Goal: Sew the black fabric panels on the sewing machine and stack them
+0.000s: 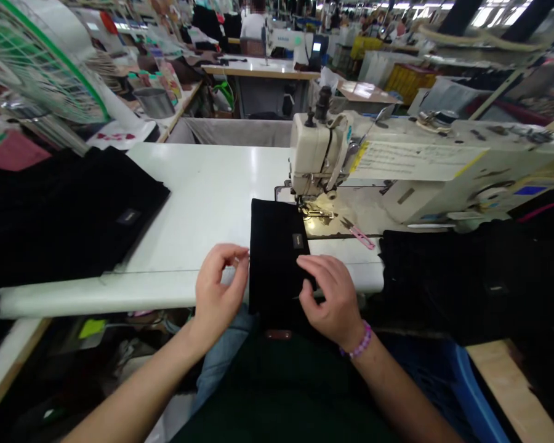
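A rectangular black fabric piece (274, 240) with a small dark label (298, 240) lies over the front edge of the white sewing table, its lower end hanging toward my lap. At its left edge, my left hand (221, 280) is closed, thumb and forefinger pinched together on the fabric's margin. My right hand (330, 295) rests by the right edge, thumb and fingers apart, fingertips against or just above the cloth. The sewing machine (311, 154) stands directly beyond, its lit needle area (316, 210) beside the fabric's far right corner.
Pink-handled thread snips (361, 235) lie right of the needle. A stack of black pieces (87, 209) covers the table's left end; more black fabric (443, 277) lies at right. A green-rimmed fan (50, 61) stands far left. A blue crate (471, 381) sits lower right.
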Motion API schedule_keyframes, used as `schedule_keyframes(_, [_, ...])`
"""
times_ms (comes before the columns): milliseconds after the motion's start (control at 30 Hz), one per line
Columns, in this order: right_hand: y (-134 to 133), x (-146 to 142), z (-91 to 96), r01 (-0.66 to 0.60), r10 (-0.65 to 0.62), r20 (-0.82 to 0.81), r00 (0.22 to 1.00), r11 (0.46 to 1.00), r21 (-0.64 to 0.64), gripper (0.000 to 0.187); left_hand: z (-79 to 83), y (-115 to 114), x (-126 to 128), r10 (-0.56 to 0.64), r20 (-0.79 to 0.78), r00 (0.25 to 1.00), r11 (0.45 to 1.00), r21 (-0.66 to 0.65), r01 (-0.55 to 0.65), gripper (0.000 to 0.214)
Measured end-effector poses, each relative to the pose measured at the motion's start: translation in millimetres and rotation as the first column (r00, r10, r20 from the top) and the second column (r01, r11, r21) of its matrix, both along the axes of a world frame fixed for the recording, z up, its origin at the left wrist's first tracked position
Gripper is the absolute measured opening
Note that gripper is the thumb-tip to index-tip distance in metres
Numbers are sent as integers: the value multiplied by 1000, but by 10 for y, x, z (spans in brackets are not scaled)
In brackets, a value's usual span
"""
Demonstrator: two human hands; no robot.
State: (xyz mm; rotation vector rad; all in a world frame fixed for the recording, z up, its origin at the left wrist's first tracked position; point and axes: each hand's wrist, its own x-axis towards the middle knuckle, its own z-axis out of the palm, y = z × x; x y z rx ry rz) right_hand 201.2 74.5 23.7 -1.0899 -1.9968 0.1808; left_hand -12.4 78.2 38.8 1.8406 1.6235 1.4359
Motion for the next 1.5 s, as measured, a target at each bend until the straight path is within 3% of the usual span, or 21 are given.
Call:
schedule_keyframes(133, [-225,-225,-12,-227,224,178,958,974,-3,43,-407,-646,-18,46,191,980,995,-94,-28,9])
schedule_keyframes(267, [-229,-390,-104,-253,237,234,943,967,41,22,-569,-843,64,80,156,984,943,-332,-24,21])
schedule_keyframes(367, [-213,-432,-108,-241,228,152,962,968,69,17,-477,-806,88,82,122,989,904,-427,-22,17])
schedule_keyframes(567, [-219,-440,-40,-246,243,44,969,968,57,12,-291,-729,84,64,91,994,920,-392,-23,15])
schedule_keyframes(767, [-197,-473,-5,-248,240,73,968,960,128,11,-295,-677,89,137,-23,990,961,-239,-139,15])
schedule_keyframes(900, [-188,-507,13,-228,212,102,972,956,183,11,-281,-657,51,132,-128,983,982,-120,-148,3])
schedule_keyframes(1133, [-184,-545,-10,-225,205,111,972,951,211,16,-287,-668,21,141,-191,971,987,-46,-153,13])
schedule_keyframes(1300, [-178,-561,-3,-228,207,122,971,953,201,19,-234,-690,54,138,-80,987,987,-70,-144,15])
schedule_keyframes(1400, [-175,-568,3,-230,212,111,971,952,201,17,-175,-714,97,177,99,979,961,-231,-150,16])
schedule_keyframes(1500, [-171,-570,-7,-250,233,108,966,949,190,17,-142,-739,144,234,390,891,911,-407,-61,18])
